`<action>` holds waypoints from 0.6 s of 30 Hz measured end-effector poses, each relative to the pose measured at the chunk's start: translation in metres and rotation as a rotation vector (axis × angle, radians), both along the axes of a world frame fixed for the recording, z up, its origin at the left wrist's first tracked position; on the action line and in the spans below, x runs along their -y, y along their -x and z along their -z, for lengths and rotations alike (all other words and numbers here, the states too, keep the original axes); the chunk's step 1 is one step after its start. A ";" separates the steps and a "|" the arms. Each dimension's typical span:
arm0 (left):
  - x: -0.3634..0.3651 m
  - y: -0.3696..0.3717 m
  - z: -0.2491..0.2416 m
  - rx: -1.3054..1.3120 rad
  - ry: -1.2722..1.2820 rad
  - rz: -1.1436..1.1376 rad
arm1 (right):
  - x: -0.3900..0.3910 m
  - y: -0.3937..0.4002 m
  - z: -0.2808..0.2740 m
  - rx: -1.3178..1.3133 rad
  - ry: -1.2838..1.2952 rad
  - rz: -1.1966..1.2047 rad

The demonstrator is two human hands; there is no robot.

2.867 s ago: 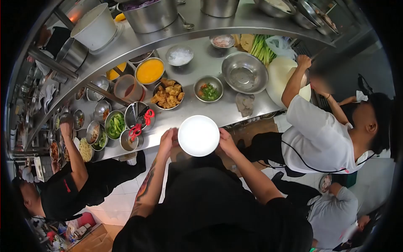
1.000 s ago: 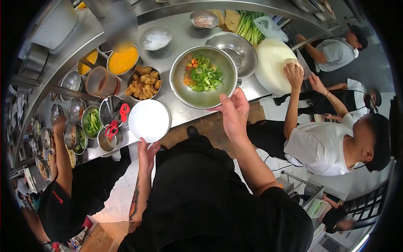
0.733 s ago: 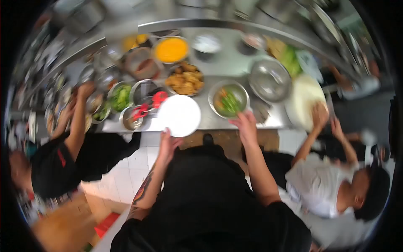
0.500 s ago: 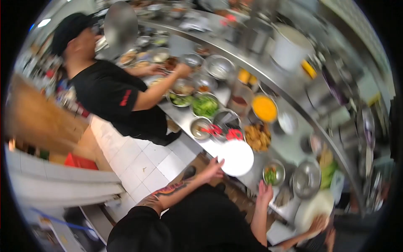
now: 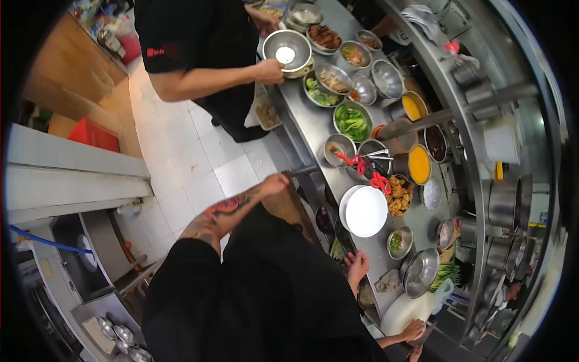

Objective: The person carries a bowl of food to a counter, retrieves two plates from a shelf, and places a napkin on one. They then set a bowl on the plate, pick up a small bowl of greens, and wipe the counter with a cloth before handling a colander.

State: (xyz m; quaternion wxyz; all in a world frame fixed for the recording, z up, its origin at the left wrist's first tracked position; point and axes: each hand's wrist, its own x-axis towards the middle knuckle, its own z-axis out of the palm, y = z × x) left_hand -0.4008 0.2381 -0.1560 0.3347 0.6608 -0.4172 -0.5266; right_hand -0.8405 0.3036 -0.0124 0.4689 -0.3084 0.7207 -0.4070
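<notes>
My left hand (image 5: 275, 183), at the end of the tattooed arm, is closed beside a metal bar (image 5: 304, 171) below the counter's front edge. I cannot tell what is inside its fingers. Lower on the right, my right hand (image 5: 357, 265) has its fingers loosely apart at the counter edge, close to a dark long shape (image 5: 343, 236). Two white round dishes (image 5: 367, 211), one overlapping the other, sit on the steel counter between my hands. Red-handled tongs (image 5: 379, 182) lie just behind them, across steel bowls. Under the counter edge, shelves with a dark bowl (image 5: 324, 220) show.
A co-worker in black holds a steel bowl (image 5: 287, 51) at the upper counter. Bowls of greens (image 5: 353, 123), fried pieces (image 5: 399, 196) and orange liquid (image 5: 419, 165) line the counter. Another person's hand (image 5: 414, 330) rests by a white round board (image 5: 403, 312). A steel shelf rail (image 5: 476, 199) runs above.
My left hand has left the white dish and moved down and left, below the counter edge. My right hand has shifted slightly left. The view has turned, and the co-worker now holds a bowl.
</notes>
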 end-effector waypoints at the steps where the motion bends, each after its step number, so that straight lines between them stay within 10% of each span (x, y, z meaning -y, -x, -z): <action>1: 0.013 -0.012 0.011 0.045 -0.058 -0.038 | -0.012 -0.002 -0.001 -0.010 -0.059 -0.047; 6: 0.120 -0.050 0.048 0.052 -0.105 -0.108 | -0.073 -0.023 -0.011 -0.295 -0.182 -0.584; 13: 0.273 -0.079 0.161 -0.283 0.587 -0.838 | -0.154 -0.026 -0.038 -0.301 -0.617 -0.343; 18: 0.305 -0.091 0.214 -1.382 0.423 -0.989 | -0.235 0.050 0.002 -0.273 -0.555 -0.405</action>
